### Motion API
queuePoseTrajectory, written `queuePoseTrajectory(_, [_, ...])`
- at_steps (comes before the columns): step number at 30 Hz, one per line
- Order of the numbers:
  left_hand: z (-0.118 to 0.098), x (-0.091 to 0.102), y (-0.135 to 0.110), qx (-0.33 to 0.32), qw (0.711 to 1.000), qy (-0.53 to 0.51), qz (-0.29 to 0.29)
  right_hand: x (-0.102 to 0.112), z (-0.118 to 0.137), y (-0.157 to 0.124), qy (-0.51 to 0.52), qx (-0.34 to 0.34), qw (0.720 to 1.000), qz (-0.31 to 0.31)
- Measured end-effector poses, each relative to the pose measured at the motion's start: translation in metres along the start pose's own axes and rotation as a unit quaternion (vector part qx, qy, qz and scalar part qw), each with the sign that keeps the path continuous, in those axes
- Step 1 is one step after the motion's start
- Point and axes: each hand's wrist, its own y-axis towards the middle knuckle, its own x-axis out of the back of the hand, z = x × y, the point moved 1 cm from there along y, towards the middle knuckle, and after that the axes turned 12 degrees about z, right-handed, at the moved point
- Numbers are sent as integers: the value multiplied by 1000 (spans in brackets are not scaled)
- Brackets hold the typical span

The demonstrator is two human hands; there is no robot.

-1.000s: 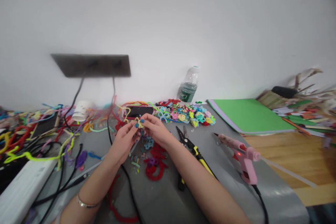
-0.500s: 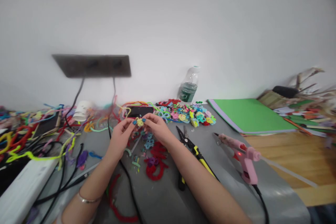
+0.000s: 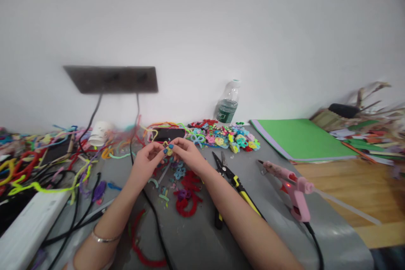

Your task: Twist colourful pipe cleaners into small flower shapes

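Grey worktop (image 3: 196, 240) crowded with pipe cleaners and cables. Pink glue gun (image 3: 292, 185) well to the right of the phone (image 3: 167, 134), pliers (image 3: 232, 181) on that same side but nearer it. Just in front of the phone and raised off the worktop: left hand (image 3: 144, 164) and right hand (image 3: 188, 154), each grip pinched shut on one small yellow looped piece (image 3: 168, 149). Keep both pinches close to the bend being worked, with short turns and thumbs braced together to spare the loops already formed. Hold the piece clear of the red pieces (image 3: 186, 198) lying in front of the phone, nearer the body, to avoid snagging.
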Motion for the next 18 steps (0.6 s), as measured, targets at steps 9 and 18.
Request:
queuePoseTrajectory(9, [3, -7, -3, 69, 990, -121, 24, -4, 0, -1, -11, 37, 999, -13])
queuePoseTrajectory(18, [-1, -17, -5, 95, 971, -216, -32, -6, 2, -1, 1, 60, 998, -32])
